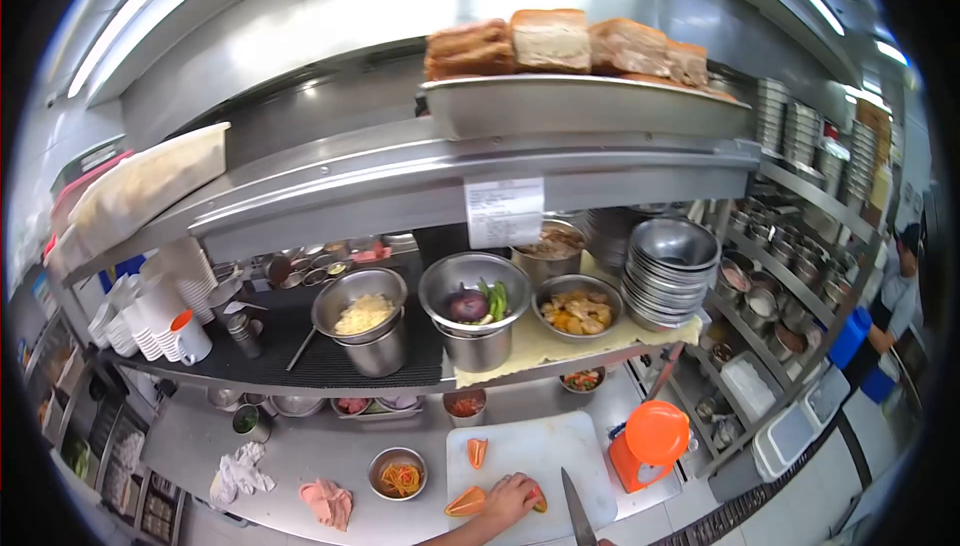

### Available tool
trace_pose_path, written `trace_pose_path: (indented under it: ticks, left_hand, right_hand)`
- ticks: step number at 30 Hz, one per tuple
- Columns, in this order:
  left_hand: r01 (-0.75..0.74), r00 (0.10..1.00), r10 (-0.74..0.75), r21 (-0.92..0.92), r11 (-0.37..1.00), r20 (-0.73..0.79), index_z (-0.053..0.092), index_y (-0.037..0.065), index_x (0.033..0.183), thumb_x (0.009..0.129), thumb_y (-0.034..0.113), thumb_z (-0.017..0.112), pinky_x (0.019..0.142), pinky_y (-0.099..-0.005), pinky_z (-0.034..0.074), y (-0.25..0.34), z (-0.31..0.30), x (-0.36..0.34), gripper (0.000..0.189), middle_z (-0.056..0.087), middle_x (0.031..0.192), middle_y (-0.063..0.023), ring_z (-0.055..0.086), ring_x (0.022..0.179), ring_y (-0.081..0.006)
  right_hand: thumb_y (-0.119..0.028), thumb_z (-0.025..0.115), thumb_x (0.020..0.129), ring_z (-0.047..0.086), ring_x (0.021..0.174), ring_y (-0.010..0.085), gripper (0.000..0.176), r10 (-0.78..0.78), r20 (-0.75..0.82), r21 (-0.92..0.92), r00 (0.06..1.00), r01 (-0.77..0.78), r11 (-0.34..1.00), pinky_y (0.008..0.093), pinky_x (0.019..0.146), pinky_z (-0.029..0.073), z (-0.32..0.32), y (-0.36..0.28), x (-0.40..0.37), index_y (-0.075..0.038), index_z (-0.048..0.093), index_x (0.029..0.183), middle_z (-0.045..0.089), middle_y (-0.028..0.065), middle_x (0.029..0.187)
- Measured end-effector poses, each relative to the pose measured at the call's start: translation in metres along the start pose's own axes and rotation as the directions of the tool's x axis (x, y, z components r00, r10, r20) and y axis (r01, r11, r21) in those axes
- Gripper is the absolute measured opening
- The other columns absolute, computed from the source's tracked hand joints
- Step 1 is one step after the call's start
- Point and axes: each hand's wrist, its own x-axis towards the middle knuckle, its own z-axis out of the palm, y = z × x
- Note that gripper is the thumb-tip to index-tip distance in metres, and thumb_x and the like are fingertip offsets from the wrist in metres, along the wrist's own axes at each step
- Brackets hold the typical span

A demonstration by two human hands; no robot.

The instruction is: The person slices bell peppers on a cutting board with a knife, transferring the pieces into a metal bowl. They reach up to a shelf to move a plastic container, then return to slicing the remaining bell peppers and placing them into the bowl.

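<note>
On the white cutting board [590, 456], my left hand [510, 499] holds down a piece of orange bell pepper [540, 499], its fingers curled over it. A larger pepper piece [465, 502] lies just left of that hand, and another pepper piece [478, 453] rests farther up the board. A knife [576, 508] slants across the board's right part, its blade apart from the pepper. Only a sliver of my right hand [604, 543] shows at the bottom edge, at the knife's handle end; most of it is out of view.
Left of the board stand a bowl of thin orange strips [400, 474], a pink cloth [327, 503] and a white cloth [240, 473]. An orange kitchen scale [650, 444] stands to the right. Overhead, a shelf [300, 374] bears metal bowls. A person [893, 296] is at far right.
</note>
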Motion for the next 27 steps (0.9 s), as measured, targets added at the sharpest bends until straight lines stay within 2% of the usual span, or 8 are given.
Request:
trace_pose_path:
  ticks: [2,3,6,7,9,15,22,27]
  left_hand:
    - [0.012,1.000,-0.012,0.006,1.000,0.005,0.074,0.010,0.121,0.101,0.037,0.070,0.102,-0.0504,0.055,-0.005,0.012,-0.012,0.034,0.069,0.125,-0.0131,0.065,0.115,-0.0377]
    - [0.039,0.999,-0.039,-0.010,0.999,0.026,0.073,0.010,0.122,0.102,0.039,0.067,0.102,-0.0509,0.055,-0.004,0.010,-0.011,0.036,0.069,0.127,-0.0135,0.065,0.116,-0.0376]
    - [-0.100,0.995,0.101,0.047,0.994,-0.018,0.072,0.007,0.126,0.099,0.033,0.070,0.100,-0.0535,0.055,-0.036,0.044,-0.017,0.037,0.070,0.125,-0.0184,0.065,0.117,-0.0400]
    - [0.039,0.991,-0.040,0.006,0.999,0.126,0.073,0.006,0.123,0.096,0.029,0.073,0.101,-0.0528,0.055,-0.025,0.028,-0.012,0.036,0.071,0.124,-0.0189,0.065,0.117,-0.0405]
    - [0.017,0.999,-0.015,-0.082,0.996,0.030,0.074,0.006,0.120,0.094,0.028,0.076,0.100,-0.0509,0.055,-0.021,0.019,-0.006,0.034,0.071,0.123,-0.0191,0.065,0.115,-0.0411]
    - [0.113,0.991,-0.097,-0.196,0.974,0.087,0.073,0.006,0.126,0.083,0.019,0.090,0.106,-0.0469,0.053,-0.005,-0.001,0.015,0.048,0.070,0.128,-0.0129,0.064,0.118,-0.0392]
    - [0.145,0.967,-0.104,-0.165,0.976,0.231,0.074,0.008,0.127,0.083,0.022,0.090,0.107,-0.0443,0.054,-0.009,-0.004,0.026,0.049,0.071,0.131,-0.0102,0.065,0.121,-0.0371]
    - [0.032,0.944,0.030,-0.181,0.983,0.328,0.074,0.010,0.127,0.084,0.020,0.089,0.110,-0.0439,0.052,-0.008,-0.010,0.033,0.047,0.071,0.132,-0.0062,0.064,0.124,-0.0344]
  right_hand:
    - [-0.037,0.057,0.109,0.071,0.105,0.0507,0.042,0.003,-0.010,-0.075,1.000,-0.003,0.997,0.0558,0.091,0.056,0.007,0.016,0.010,0.001,0.070,0.120,0.074,0.0331,0.104]
    - [-0.046,0.069,0.103,0.073,0.075,0.0484,0.047,-0.160,-0.179,-0.189,0.971,0.125,0.974,0.0549,0.067,0.056,0.021,0.033,0.024,-0.001,0.068,0.090,0.069,0.0274,0.075]
    - [-0.055,0.059,0.106,0.073,0.092,0.0533,0.055,0.146,-0.041,-0.100,0.988,-0.149,0.984,0.0590,0.080,0.059,0.026,0.039,0.018,-0.002,0.072,0.108,0.074,0.0313,0.090]
    - [-0.054,0.057,0.108,0.073,0.089,0.0521,0.054,0.154,-0.018,-0.140,0.988,-0.155,0.978,0.0593,0.078,0.058,0.024,0.032,0.015,-0.002,0.071,0.107,0.074,0.0301,0.088]
    - [-0.049,0.060,0.108,0.071,0.084,0.0520,0.048,0.009,-0.082,-0.095,0.997,-0.017,0.995,0.0591,0.073,0.055,0.022,0.019,0.007,-0.002,0.066,0.103,0.072,0.0292,0.086]
    - [-0.037,0.066,0.107,0.067,0.083,0.0537,0.038,0.051,-0.061,-0.022,0.997,-0.053,0.998,0.0590,0.073,0.052,0.023,-0.008,-0.008,-0.001,0.057,0.099,0.069,0.0285,0.081]
    - [-0.033,0.067,0.105,0.069,0.081,0.0500,0.032,-0.003,-0.092,-0.186,0.996,-0.014,0.983,0.0582,0.071,0.053,0.013,-0.021,-0.009,-0.003,0.058,0.101,0.070,0.0248,0.081]
    - [-0.028,0.071,0.102,0.070,0.080,0.0469,0.028,-0.034,-0.093,-0.263,0.995,0.009,0.965,0.0568,0.070,0.054,-0.002,-0.038,-0.007,-0.004,0.057,0.102,0.071,0.0223,0.082]
